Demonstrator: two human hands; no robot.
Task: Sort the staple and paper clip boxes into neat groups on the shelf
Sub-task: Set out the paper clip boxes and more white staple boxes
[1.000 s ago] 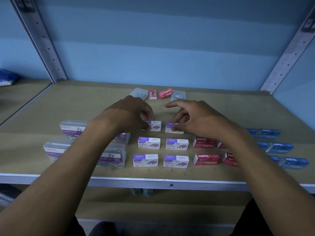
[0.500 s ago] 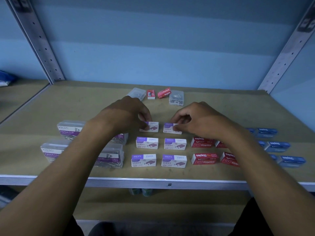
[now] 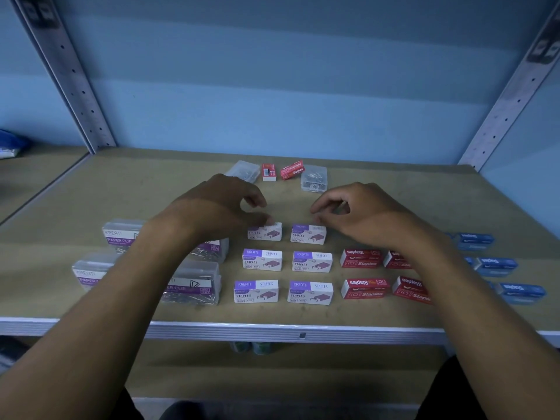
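Both hands lifted off back-row white boxes (image 3: 264,232), left hand (image 3: 225,207), right hand (image 3: 360,212) (fingers loosely curled, empty)

Dim, bluish light is washing over the shelf (image 3: 91,189), with soft shadows lying under the hands. The wide lens is bending the metal uprights (image 3: 65,74) outward at the edges, and the corners are blurring.

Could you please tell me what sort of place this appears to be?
Probably a stockroom or shop storage bay: a wooden shelf board sits between perforated metal uprights, and staple boxes and paper clip boxes lie on it in sorted rows.
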